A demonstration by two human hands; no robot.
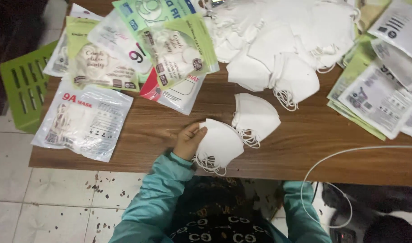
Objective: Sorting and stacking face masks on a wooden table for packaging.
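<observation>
The brown wooden table (300, 144) is strewn with white masks and packets. My left hand (188, 140) has its grip pinching a folded white mask stack (219, 145) at the near edge, beside another mask stack (256, 117); my right hand is out of sight.

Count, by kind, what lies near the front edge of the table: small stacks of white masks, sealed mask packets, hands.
Small mask stacks: 2 (held stack, free stack)
Sealed packet: 1
Hands: 1 (left hand)
Total: 4

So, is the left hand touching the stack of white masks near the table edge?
Touching. The head view shows the left hand with its fingers on the left edge of the stack of white masks, no gap between them.
</observation>
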